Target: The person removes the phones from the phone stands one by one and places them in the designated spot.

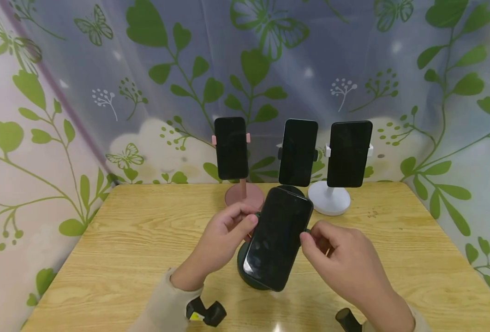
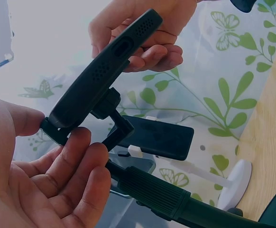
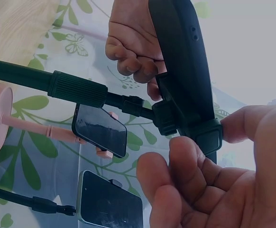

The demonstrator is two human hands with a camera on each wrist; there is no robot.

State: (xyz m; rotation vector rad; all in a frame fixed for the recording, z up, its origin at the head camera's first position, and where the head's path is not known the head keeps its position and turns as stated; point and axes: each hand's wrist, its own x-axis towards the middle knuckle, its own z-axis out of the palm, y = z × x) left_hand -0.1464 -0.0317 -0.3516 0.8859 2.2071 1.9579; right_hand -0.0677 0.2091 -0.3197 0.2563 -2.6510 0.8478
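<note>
A black smartphone (image 1: 279, 237) sits tilted in the clamp of a dark green phone stand (image 1: 245, 272), near the middle of the table. My left hand (image 1: 224, 240) pinches the clamp's arm at the phone's left edge between thumb and fingers. At the opposite edge my right hand (image 1: 346, 260) pinches the other clamp arm (image 3: 209, 137). The left wrist view shows the ball-jointed neck and ribbed green pole (image 2: 161, 192) under the phone. In the head view the phone hides most of the pole.
Behind stand three more phones in holders: one on a pink stand (image 1: 245, 196), one in a black clamp (image 1: 298, 152), one on a white stand (image 1: 329, 200). The wooden table (image 1: 145, 235) ends at a leaf-patterned curtain (image 1: 137, 92).
</note>
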